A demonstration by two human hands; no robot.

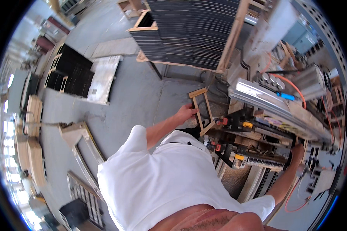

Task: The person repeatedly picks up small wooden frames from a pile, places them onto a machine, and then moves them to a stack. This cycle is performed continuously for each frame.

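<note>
My left hand (187, 112) is closed around one long side of a small rectangular wooden frame (197, 92). The frame is tilted in front of my waist, beside the machine's near end. My right arm stretches out to the right over the machine, and my right hand (297, 149) is at its far side, by a dark bar. The fingers of that hand are too small and partly hidden to read. Between my hands lie the machine's black clamps with red and yellow parts (247, 124) and a row of metal links (264, 162).
A tall stack of black-edged panels (192, 34) stands ahead on a metal stand. To the left are a smaller black stack (71, 73), a pale board (104, 79), a pallet jack (81, 134) and a slatted pallet (86, 196). A metal beam (281, 104) with orange hoses spans the machine.
</note>
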